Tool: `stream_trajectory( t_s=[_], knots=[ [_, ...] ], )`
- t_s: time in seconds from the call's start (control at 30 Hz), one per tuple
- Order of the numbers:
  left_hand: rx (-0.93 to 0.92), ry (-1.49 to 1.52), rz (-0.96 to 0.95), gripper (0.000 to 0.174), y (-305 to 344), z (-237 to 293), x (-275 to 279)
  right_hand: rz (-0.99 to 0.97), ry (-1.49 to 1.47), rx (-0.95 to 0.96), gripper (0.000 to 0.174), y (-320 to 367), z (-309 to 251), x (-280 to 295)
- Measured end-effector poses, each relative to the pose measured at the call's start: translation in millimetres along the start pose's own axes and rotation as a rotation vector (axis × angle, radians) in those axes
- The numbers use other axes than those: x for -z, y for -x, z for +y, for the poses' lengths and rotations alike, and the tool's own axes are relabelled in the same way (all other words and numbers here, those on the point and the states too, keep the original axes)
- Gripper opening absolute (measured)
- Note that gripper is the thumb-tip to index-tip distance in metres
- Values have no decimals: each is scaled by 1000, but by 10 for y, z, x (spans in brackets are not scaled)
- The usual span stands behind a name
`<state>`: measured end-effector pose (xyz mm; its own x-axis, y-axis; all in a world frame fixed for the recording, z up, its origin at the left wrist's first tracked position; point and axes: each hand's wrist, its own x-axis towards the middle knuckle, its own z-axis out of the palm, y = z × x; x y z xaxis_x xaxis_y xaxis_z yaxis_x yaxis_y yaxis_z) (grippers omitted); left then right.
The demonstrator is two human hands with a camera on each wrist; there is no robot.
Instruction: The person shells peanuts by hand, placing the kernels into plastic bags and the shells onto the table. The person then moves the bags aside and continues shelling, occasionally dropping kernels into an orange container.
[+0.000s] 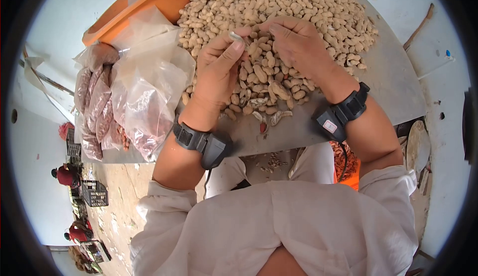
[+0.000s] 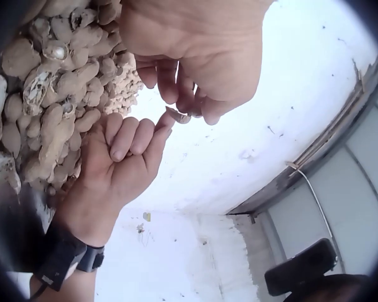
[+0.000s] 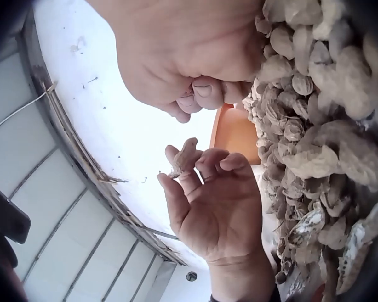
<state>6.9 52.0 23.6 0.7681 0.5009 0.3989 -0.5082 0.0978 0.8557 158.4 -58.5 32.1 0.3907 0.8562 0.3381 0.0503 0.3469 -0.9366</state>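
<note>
My left hand (image 1: pixel 221 59) pinches a peanut (image 3: pixel 186 156) between thumb and fingers, above the near side of a large heap of unshelled peanuts (image 1: pixel 279 2). In the left wrist view the peanut's end shows at the fingertips. Close by on the right, my right hand (image 1: pixel 301 47) has its fingers curled in, with nothing visible in them. Its fingertips point toward the left hand, and a gap shows between them and the peanut in the right wrist view. Under both hands lie darker peanuts (image 1: pixel 261 74) and split shells (image 1: pixel 276 118).
The heap lies on a metal table (image 1: pixel 398 81). To the left are clear plastic bags (image 1: pixel 144 86), filled bags of reddish kernels (image 1: pixel 94 106) and an orange basin (image 1: pixel 134 9). Below the table edge an orange container (image 1: pixel 351 181) holds reddish pieces. Crates (image 1: pixel 94 194) and people are farther left.
</note>
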Motion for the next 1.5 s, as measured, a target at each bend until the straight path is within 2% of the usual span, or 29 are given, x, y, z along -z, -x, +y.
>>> stream_trajectory(
  t_s=[0.07,0.13,0.17,0.2,0.23,0.27,0.37,0.47,0.6,0.67,0.73,0.83,0.87,0.93,0.97,1.07,1.17,1.27,1.37,1.5],
  knots=[
    [9,-119,-4,26,68,102,-25,4,162,104,24,-1,10,11],
    [11,-328,19,24,194,208,9,17,234,134,23,-6,14,15],
    [11,-449,25,23,263,260,47,9,220,92,23,-20,3,41],
    [13,-569,26,21,324,308,81,-22,258,92,22,-38,10,70],
    [-67,-693,13,16,385,334,129,-49,298,93,22,-52,16,107],
    [-27,-798,30,17,466,391,172,-73,341,95,22,-52,18,132],
    [53,-1114,65,20,729,559,277,-288,534,285,20,-23,53,119],
    [30,-1409,83,23,869,570,350,-497,899,216,28,81,-240,46],
    [-116,-1614,105,34,985,507,253,-534,1067,122,36,108,-162,47],
    [-205,-1579,72,37,1024,446,205,-533,1257,18,36,175,-243,-2],
    [-283,-1455,-11,37,1057,338,196,-479,1269,27,35,254,-196,4],
    [-104,-1259,-205,39,1111,239,-17,-484,1355,17,33,276,-97,23],
    [-73,-1236,-219,38,1112,193,-79,-501,1395,11,32,283,-68,28],
    [-13,-1190,-247,37,1101,107,-174,-414,1341,103,30,356,-3,81],
    [-89,-1186,-292,36,1085,39,-160,-369,1312,150,29,390,1,114],
    [-123,-1222,-286,33,1075,-48,-177,-363,1352,19,26,451,-163,157],
    [-221,-1230,-303,24,1054,-90,-162,-332,1365,-17,22,479,-251,294],
    [-200,-1162,-253,19,1039,-132,-130,-291,1306,-75,20,496,-349,385],
    [-151,-1145,-208,17,1055,-97,-124,-310,1310,-98,17,510,-393,411],
    [-176,-1051,-148,20,1070,-86,-102,-332,1283,-36,18,534,-396,373]
  ],
)
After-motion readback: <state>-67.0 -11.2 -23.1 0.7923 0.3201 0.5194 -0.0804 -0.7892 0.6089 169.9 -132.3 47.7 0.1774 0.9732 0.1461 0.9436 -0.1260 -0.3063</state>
